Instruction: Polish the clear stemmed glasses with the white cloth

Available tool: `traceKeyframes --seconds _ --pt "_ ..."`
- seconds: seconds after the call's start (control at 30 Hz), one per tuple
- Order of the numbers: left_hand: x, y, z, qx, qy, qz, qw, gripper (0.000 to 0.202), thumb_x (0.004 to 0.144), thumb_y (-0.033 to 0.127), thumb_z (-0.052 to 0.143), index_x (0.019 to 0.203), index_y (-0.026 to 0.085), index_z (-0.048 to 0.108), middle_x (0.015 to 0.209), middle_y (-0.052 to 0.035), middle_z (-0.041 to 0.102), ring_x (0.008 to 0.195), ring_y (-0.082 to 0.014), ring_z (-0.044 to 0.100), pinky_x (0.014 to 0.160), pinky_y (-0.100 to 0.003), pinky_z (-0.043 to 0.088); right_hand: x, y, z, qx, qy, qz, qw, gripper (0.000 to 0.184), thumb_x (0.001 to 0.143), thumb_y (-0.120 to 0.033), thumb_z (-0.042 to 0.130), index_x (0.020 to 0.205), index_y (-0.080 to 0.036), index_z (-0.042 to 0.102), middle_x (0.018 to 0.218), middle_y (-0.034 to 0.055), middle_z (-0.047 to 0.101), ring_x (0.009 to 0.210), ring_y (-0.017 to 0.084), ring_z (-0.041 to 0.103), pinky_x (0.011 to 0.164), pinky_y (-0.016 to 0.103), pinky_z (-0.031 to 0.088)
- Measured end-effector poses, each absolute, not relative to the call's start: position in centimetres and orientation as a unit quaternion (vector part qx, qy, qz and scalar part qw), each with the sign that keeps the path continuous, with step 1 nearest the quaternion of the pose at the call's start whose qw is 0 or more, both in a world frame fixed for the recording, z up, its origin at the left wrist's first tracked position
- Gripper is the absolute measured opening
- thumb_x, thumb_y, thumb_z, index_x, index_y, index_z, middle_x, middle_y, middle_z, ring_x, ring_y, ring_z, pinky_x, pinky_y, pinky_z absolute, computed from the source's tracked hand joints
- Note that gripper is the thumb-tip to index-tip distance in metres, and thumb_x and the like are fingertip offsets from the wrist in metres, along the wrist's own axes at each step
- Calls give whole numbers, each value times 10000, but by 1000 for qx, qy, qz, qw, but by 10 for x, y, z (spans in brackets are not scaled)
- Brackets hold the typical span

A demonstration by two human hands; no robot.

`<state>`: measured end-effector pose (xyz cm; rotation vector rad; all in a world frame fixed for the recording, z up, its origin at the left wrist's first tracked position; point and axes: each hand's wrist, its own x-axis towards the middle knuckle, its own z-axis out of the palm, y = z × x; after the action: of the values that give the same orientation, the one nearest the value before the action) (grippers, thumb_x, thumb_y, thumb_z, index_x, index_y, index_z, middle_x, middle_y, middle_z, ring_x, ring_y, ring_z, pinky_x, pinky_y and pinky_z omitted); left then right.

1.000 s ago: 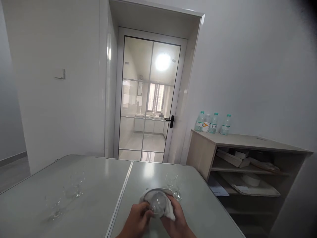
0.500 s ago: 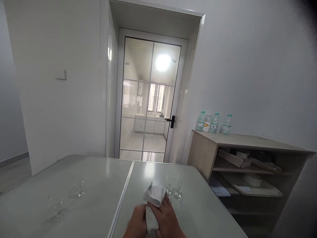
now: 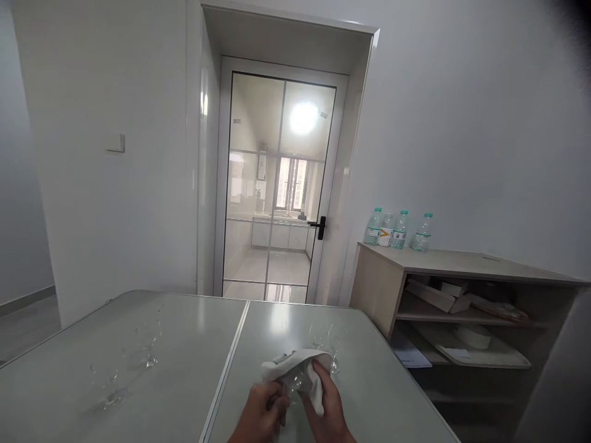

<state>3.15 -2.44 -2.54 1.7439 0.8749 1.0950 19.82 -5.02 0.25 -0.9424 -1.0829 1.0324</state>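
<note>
A clear stemmed glass (image 3: 296, 381) is between my hands above the near part of the table, partly wrapped by a white cloth (image 3: 295, 357). My left hand (image 3: 261, 411) is closed at the glass's left side, its fingers slightly blurred. On the other side, my right hand (image 3: 329, 403) grips the cloth, which drapes over the top of the glass and hangs down by the thumb. Just beyond my right hand stand two more stemmed glasses, the nearer one (image 3: 335, 360) partly hidden. Two others, a front glass (image 3: 109, 394) and a back glass (image 3: 149, 354), stand on the left.
The grey-green table (image 3: 194, 344) has a metal seam (image 3: 226, 369) down its middle. To the right is a wooden shelf unit (image 3: 378, 271) with several plastic bottles (image 3: 399, 231) on top and boxes and trays inside. A glazed door (image 3: 321, 264) is behind the table.
The cloth, bunched up before, is now spread wider over the glass, and the glass bowl shows beneath it. My right hand has turned and shifted slightly right; my left fingers have moved up to the glass.
</note>
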Motion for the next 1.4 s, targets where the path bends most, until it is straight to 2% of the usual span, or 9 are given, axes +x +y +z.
traceKeyframes --seconds 0.17,0.43,0.6,0.8,0.97,1.07,1.27,1.33,1.4 --pt "41 -13 -34 609 336 460 553 736 707 900 542 661 166 581 539 -49 611 470 -149 533 482 -235 368 181 -44 -8 -372 -455 509 629 543 731 -733 684 961 -250 775 816 100 717 871 351 670 767 475 552" --pt "33 -8 -26 510 437 515 534 685 460 797 812 583 169 566 543 -21 576 560 -189 566 531 -276 442 184 -47 -13 -391 -473 534 581 537 705 -694 779 1003 -247 787 1041 120 731 1229 370 565 1048 469 439" --pt "31 -16 -20 522 434 517 521 631 569 666 849 915 166 681 860 -103 750 859 -295 703 750 -334 549 178 -48 -11 -339 -492 587 546 547 808 -665 714 1096 -200 736 924 92 726 997 312 653 919 441 479" --pt "23 -20 -5 542 294 574 539 727 659 550 869 1232 194 596 1206 -155 711 1168 -319 641 978 -374 505 172 -64 10 -331 -455 648 514 544 747 -608 809 1018 -146 713 800 52 685 792 221 626 763 323 460" --pt "16 -22 0 478 208 494 696 595 813 596 734 1192 145 649 1114 -183 731 929 -282 709 842 -384 533 174 -74 15 -266 -379 781 418 470 729 -553 844 885 -136 694 760 30 632 687 148 554 702 277 439" --pt "18 -28 4 493 227 531 651 565 814 566 750 1180 149 648 1094 -160 739 1025 -288 692 934 -394 509 176 -74 15 -327 -444 712 434 481 799 -620 748 856 -148 674 736 26 620 667 161 537 691 299 437" --pt "24 -30 4 521 293 577 556 542 790 490 801 1188 184 597 1178 -150 729 1165 -298 659 1041 -417 462 182 -64 8 -536 -696 258 401 372 938 -538 558 921 -176 646 880 115 681 849 263 569 847 370 412" --pt "22 -26 2 517 286 571 570 532 794 500 796 1173 179 604 1173 -154 731 1157 -296 662 1028 -415 469 182 -63 7 -543 -688 264 403 368 924 -536 575 884 -174 633 852 112 666 845 261 565 826 356 408" --pt "19 -24 1 512 270 554 598 516 824 549 750 1148 165 628 1123 -157 741 1092 -294 680 981 -416 492 181 -66 9 -491 -643 411 420 415 901 -586 599 882 -173 631 819 74 648 786 226 555 763 324 413"
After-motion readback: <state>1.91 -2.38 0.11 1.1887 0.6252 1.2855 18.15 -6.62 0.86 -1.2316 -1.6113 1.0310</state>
